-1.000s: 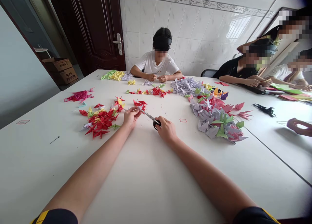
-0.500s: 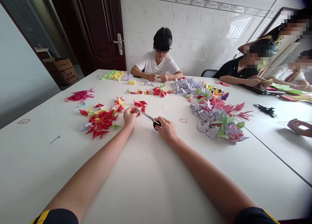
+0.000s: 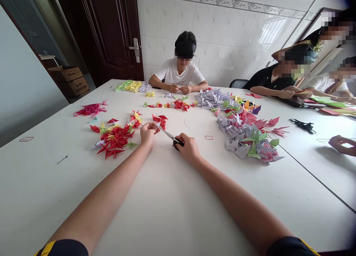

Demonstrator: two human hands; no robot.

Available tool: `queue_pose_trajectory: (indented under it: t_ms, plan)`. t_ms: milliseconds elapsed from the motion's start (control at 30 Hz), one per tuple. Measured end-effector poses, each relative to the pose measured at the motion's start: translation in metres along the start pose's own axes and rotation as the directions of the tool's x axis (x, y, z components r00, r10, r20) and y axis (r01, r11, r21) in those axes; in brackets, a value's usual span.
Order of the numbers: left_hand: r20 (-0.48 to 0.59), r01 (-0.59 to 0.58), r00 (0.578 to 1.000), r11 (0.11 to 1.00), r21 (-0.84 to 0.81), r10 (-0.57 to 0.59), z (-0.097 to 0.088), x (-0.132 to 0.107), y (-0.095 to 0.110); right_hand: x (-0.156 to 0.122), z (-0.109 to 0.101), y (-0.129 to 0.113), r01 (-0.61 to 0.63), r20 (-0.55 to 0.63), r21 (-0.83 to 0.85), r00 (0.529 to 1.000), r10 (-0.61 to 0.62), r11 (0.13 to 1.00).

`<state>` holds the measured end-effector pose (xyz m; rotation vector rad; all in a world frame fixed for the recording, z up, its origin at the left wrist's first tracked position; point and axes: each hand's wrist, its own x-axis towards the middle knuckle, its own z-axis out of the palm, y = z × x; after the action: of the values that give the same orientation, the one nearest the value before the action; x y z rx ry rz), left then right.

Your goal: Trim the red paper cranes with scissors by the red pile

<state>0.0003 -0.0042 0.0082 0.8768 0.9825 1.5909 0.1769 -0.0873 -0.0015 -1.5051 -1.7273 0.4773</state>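
Note:
My right hand (image 3: 188, 147) is closed around the black handles of a pair of scissors (image 3: 170, 135). Its metal blades point up and left, with the tips at my left hand (image 3: 148, 133). Between the pinched fingers of that hand is a small pale piece of folded paper (image 3: 158, 125), mostly hidden. Just behind my left fingers lie a few red paper cranes (image 3: 160, 119). To the left of the hand spreads a pile of red, yellow and white paper cranes (image 3: 115, 139). Tiny pale scraps (image 3: 187, 127) dot the tabletop beyond the scissors.
Grey, pink and green paper cranes (image 3: 247, 137) heap up on the right of the white table (image 3: 167, 211). Pink cord (image 3: 90, 109) lies at left, black cord (image 3: 302, 125) at right. A person (image 3: 183, 72) sits opposite; others work at right, where a hand (image 3: 342, 144) rests.
My right hand and the scissors have shifted slightly left, and the handles look a little changed in angle. My left hand keeps its pinch in almost the same spot.

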Motion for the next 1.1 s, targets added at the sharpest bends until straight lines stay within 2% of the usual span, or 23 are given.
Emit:
queue_pose_trajectory:
  t_ms: [133, 200, 267, 433, 633, 833, 1100]
  plan:
    - [-0.033, 0.001, 0.999, 1.0, 0.027, 0.0, -0.001, 0.001, 0.0, -0.001, -0.002, 0.001, 0.026, -0.084, -0.172, 0.996, -0.041, 0.985]
    - [-0.046, -0.005, 0.999, 1.0, 0.003, 0.005, 0.0, 0.001, 0.001, 0.001, -0.003, 0.003, 0.003, -0.145, -0.193, 0.989, -0.031, 0.981]
    - [-0.035, -0.017, 0.999, 0.999, -0.027, 0.016, 0.0, 0.0, 0.002, 0.002, -0.005, 0.005, -0.014, -0.18, -0.166, 0.983, -0.017, 0.986]
    - [0.006, -0.031, 0.999, 0.997, -0.075, 0.031, 0.001, -0.002, 0.004, 0.005, -0.007, 0.005, 0.004, -0.183, -0.045, 0.983, -0.012, 0.999]
    - [0.044, -0.056, 0.997, 0.996, -0.063, 0.059, 0.001, -0.005, 0.003, 0.004, -0.011, -0.002, -0.001, -0.236, -0.001, 0.972, 0.001, 1.0]
    - [0.047, -0.089, 0.995, 0.996, -0.001, 0.089, 0.001, -0.005, 0.002, 0.005, -0.01, 0.0, 0.019, -0.2, 0.075, 0.98, -0.004, 0.997]
    - [0.032, -0.083, 0.996, 0.992, 0.09, 0.08, 0.0, -0.004, 0.003, 0.007, -0.008, 0.006, -0.095, -0.043, 0.283, 0.993, 0.111, 0.955]
